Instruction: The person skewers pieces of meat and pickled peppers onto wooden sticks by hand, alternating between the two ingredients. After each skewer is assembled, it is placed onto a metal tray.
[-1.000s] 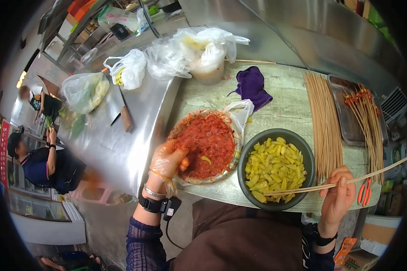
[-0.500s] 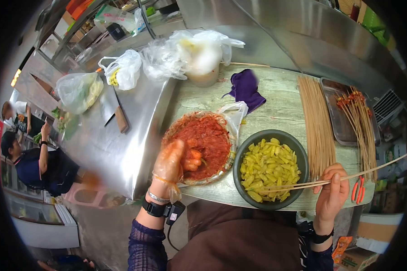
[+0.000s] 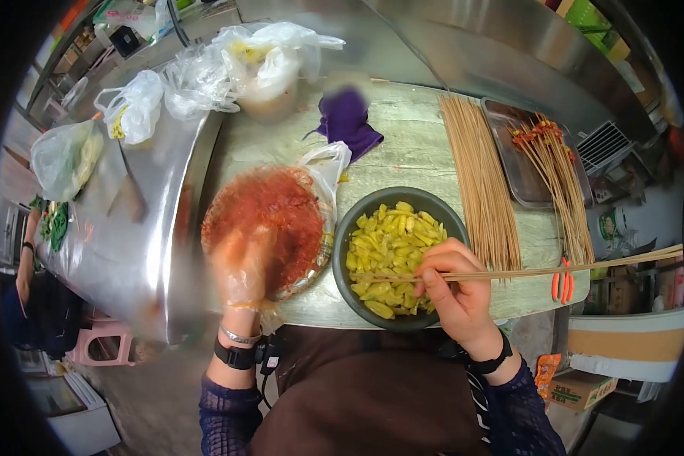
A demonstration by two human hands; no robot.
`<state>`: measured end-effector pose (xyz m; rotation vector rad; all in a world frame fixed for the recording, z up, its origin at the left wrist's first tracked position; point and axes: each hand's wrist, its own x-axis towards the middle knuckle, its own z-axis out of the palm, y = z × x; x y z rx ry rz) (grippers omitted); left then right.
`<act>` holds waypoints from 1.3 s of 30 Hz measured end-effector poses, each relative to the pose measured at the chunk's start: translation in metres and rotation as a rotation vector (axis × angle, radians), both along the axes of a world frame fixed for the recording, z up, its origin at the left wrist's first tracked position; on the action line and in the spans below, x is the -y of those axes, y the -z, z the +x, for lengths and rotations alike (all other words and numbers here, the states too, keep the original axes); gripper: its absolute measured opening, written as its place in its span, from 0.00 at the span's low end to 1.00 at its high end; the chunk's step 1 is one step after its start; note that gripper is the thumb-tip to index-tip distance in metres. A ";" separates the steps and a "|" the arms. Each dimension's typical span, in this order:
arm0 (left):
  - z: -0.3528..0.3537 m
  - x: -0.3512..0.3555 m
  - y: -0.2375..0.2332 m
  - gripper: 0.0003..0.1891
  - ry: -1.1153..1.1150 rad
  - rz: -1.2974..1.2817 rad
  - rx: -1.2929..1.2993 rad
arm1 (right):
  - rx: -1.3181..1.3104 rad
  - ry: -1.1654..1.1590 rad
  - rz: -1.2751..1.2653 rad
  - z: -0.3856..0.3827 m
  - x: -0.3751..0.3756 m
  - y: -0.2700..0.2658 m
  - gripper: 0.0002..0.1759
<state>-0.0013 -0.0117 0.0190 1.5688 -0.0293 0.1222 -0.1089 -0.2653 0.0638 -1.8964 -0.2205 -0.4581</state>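
My left hand [image 3: 241, 262], in a clear plastic glove, is in a foil-lined basin [image 3: 321, 253] of red, sauce-coated mixture that looks like marinated meat [image 3: 285, 209]. Motion blurs its fingers, so I cannot tell whether they grip any of it. My bare right hand [image 3: 460, 292] pinches a few thin bamboo skewers [image 3: 570, 267] between thumb and fingers. Their left ends reach over a dark grey bowl [image 3: 342, 285], heaped with yellow-green pickled peppers [image 3: 391, 243]; the long ends stick out to the right.
Loose bamboo skewers [image 3: 479, 182] lie beside a clear tray [image 3: 520, 182] with red-tipped, loaded skewers [image 3: 558, 167]. Red-handled pliers [image 3: 562, 283] rest at the table's right edge. Behind are a purple cloth [image 3: 349, 125] and plastic bags [image 3: 201, 80]. A cleaver [image 3: 131, 199] lies on the steel counter [image 3: 156, 235].
My view has turned, shifting the scene left. My right hand has come in over the pepper bowl, nearer the skewers' left ends. My left hand remains in the red mixture, now blurred.
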 end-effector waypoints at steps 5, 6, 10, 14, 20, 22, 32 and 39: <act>0.002 0.016 0.010 0.09 -0.012 -0.230 -0.184 | -0.223 -0.047 0.068 -0.004 0.004 -0.007 0.10; 0.003 0.018 0.016 0.09 -0.010 -0.268 -0.137 | -0.272 -0.068 0.039 -0.005 0.006 -0.010 0.11; 0.005 0.013 0.024 0.11 0.005 -0.347 -0.207 | -0.253 0.029 0.175 -0.013 0.005 -0.023 0.14; 0.003 0.016 0.018 0.08 0.008 -0.351 -0.170 | -0.171 0.016 0.021 -0.014 0.004 -0.022 0.14; 0.003 0.009 0.027 0.10 0.049 -0.359 -0.161 | -0.125 -0.018 -0.146 -0.008 -0.010 -0.014 0.16; 0.003 0.004 0.035 0.11 0.058 -0.325 -0.165 | -0.092 -0.020 -0.180 -0.006 -0.009 -0.011 0.16; -0.001 0.010 0.017 0.12 0.200 -0.518 -0.260 | -0.194 0.161 0.782 0.003 0.026 0.001 0.20; -0.017 0.007 -0.032 0.19 0.621 -0.525 -0.352 | -0.336 0.035 1.056 0.027 0.009 -0.002 0.19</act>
